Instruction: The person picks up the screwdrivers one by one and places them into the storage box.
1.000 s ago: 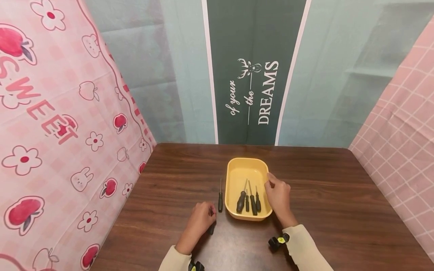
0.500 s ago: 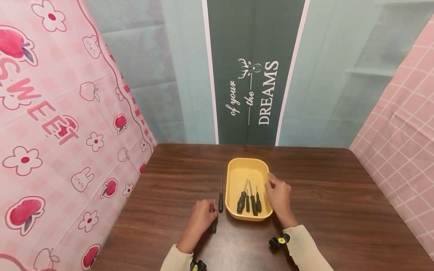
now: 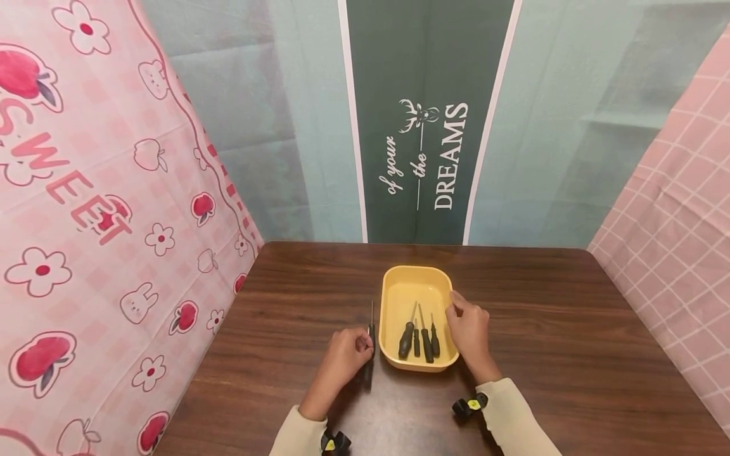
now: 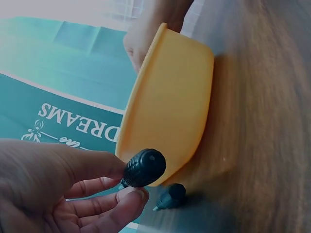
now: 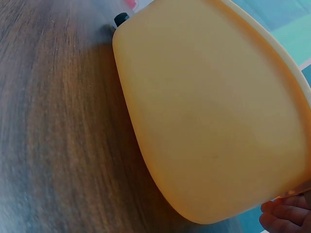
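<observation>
A black-handled screwdriver (image 3: 368,375) is pinched between the thumb and fingers of my left hand (image 3: 348,353). Its ridged handle (image 4: 146,167) points at the camera in the left wrist view. Just behind that hand, left of the yellow plastic tray (image 3: 399,285), a second screwdriver (image 3: 372,313) lies on the table, partly covered in the head view. My right hand (image 3: 469,326) grips the tray's right rim; only some of its fingers (image 5: 286,213) show in the right wrist view. Several black-handled screwdrivers (image 3: 406,342) lie inside the tray, shafts pointing away.
The tray stands on a dark wood-grain table (image 3: 547,316). Behind the table hangs a green and teal cloth (image 3: 422,63). A pink patterned cloth (image 3: 102,253) borders the left side, and a pink checked one (image 3: 678,253) the right.
My left hand has moved right and slightly away with the screwdriver, and now overlaps the one on the table. My right hand and the tray have stayed in place.
</observation>
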`<state>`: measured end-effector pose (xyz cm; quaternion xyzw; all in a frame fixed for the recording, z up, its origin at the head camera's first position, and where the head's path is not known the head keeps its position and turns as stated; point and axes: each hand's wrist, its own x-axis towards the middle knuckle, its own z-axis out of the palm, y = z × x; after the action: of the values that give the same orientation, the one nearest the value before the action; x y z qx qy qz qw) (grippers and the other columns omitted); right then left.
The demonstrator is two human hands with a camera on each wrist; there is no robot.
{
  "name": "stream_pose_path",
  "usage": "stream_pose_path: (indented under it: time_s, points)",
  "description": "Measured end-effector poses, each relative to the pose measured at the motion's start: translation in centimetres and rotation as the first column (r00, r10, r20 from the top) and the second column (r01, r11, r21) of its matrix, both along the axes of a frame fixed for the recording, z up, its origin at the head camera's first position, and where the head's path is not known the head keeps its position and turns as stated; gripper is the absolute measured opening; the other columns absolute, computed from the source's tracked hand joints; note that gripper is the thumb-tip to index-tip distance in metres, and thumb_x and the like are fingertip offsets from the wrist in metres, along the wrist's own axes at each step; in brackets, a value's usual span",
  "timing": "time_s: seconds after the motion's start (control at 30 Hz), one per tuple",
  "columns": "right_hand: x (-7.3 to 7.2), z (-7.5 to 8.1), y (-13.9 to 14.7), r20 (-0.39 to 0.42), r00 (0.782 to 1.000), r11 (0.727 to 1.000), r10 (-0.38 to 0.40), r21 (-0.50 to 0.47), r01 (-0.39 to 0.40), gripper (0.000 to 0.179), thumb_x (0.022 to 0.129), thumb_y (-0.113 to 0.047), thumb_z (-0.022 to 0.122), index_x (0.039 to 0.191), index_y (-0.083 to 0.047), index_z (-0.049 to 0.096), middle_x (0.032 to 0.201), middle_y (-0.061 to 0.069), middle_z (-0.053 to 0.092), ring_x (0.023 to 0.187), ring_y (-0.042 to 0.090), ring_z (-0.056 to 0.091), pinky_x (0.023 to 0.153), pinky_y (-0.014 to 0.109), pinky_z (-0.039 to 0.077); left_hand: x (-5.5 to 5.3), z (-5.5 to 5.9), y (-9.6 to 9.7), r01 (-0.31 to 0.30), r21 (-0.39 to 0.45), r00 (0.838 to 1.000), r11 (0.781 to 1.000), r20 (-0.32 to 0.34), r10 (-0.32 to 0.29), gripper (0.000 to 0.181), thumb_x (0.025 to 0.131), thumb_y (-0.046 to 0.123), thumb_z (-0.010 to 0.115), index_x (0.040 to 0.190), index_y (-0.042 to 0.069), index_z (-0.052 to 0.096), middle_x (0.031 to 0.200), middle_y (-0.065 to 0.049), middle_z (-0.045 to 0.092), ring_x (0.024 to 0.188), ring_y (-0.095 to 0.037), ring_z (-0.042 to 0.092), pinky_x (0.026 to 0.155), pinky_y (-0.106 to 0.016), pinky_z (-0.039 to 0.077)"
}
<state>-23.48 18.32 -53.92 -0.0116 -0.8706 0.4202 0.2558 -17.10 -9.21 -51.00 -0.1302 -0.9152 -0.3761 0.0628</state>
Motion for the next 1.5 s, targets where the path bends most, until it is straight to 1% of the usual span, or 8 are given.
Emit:
stream_pose_path:
  time_s: [0.13, 0.3, 0.37, 0.67, 1.0, 1.3, 1.5]
  points:
    - [0.1, 0.1, -0.1, 0.005, 1.0, 1.0, 0.005, 0.0, -0.005, 0.032, 0.09, 0.002, 0.062, 0.121, 0.006, 0.07, 0.122, 0.018, 0.069, 0.114, 0.036, 0.065, 0.085, 0.052, 0.056, -0.1, 0.4, 0.2, 0.022, 0.013, 1.0, 1.0, -0.01, -0.022, 0.017, 0.078, -0.001, 0.077, 0.075, 0.012, 0.068, 0.061, 0.01, 0.055, 0.056, 0.001, 0.047, 0.056, -0.02, 0.045]
    - [0.1, 0.0, -0.1, 0.013, 1.0, 1.0, 0.009, 0.005, -0.009, 0.032, 0.091, 0.001, 0.062, 0.122, 0.005, 0.07, 0.122, 0.018, 0.069, 0.115, 0.035, 0.065, 0.086, 0.051, 0.056, -0.4, 0.7, 0.4, 0.043, 0.022, 0.999, 0.999, 0.004, -0.043, 0.016, 0.078, -0.001, 0.077, 0.076, 0.012, 0.067, 0.061, 0.008, 0.055, 0.056, -0.001, 0.047, 0.056, -0.02, 0.044]
    - [0.2, 0.1, -0.2, 0.012, 1.0, 1.0, 0.008, 0.005, -0.008, 0.033, 0.09, 0.001, 0.063, 0.122, 0.005, 0.07, 0.123, 0.018, 0.069, 0.115, 0.035, 0.065, 0.085, 0.051, 0.056, -0.6, 0.8, 0.5, 0.043, 0.024, 0.999, 0.999, 0.016, -0.043, 0.015, 0.078, 0.0, 0.077, 0.077, 0.011, 0.068, 0.061, 0.008, 0.054, 0.056, -0.001, 0.046, 0.056, -0.02, 0.043]
    - [0.1, 0.1, -0.1, 0.032, 0.999, 1.0, 0.008, 0.008, -0.008, 0.033, 0.091, 0.002, 0.063, 0.124, 0.005, 0.068, 0.125, 0.018, 0.067, 0.116, 0.035, 0.064, 0.086, 0.052, 0.056, -1.3, 1.3, 0.7, 0.037, 0.027, 0.999, 0.999, -0.018, -0.037, 0.013, 0.08, 0.002, 0.079, 0.077, 0.01, 0.07, 0.062, 0.009, 0.056, 0.057, 0.0, 0.048, 0.058, -0.02, 0.045]
    - [0.1, 0.1, 0.0, 0.027, 1.0, 1.0, 0.007, 0.012, -0.008, 0.033, 0.091, 0.001, 0.063, 0.124, 0.004, 0.069, 0.124, 0.018, 0.068, 0.115, 0.035, 0.065, 0.085, 0.051, 0.056, -1.6, 1.9, 0.8, 0.042, 0.017, 0.999, 0.999, 0.006, -0.042, 0.011, 0.08, 0.001, 0.077, 0.078, 0.009, 0.07, 0.062, 0.009, 0.057, 0.057, -0.001, 0.048, 0.057, -0.02, 0.044]
    - [0.2, 0.2, -0.1, 0.007, 1.0, 1.0, 0.008, 0.005, -0.008, 0.032, 0.091, 0.002, 0.064, 0.122, 0.005, 0.07, 0.122, 0.018, 0.068, 0.114, 0.035, 0.065, 0.085, 0.051, 0.056, -1.9, 2.0, 1.0, 0.049, 0.005, 0.999, 0.999, 0.002, -0.049, 0.008, 0.081, 0.003, 0.076, 0.079, 0.009, 0.071, 0.063, 0.009, 0.057, 0.057, -0.002, 0.048, 0.057, -0.021, 0.044]
    - [0.1, 0.0, 0.0, -0.004, 1.0, 1.0, 0.012, 0.005, -0.012, 0.032, 0.091, 0.002, 0.062, 0.122, 0.006, 0.07, 0.122, 0.018, 0.068, 0.114, 0.035, 0.066, 0.083, 0.052, 0.057, -2.2, 2.3, 1.2, 0.05, 0.002, 0.999, 0.999, 0.0, -0.05, 0.007, 0.081, 0.002, 0.075, 0.079, 0.008, 0.071, 0.064, 0.008, 0.058, 0.059, -0.003, 0.049, 0.059, -0.021, 0.045]
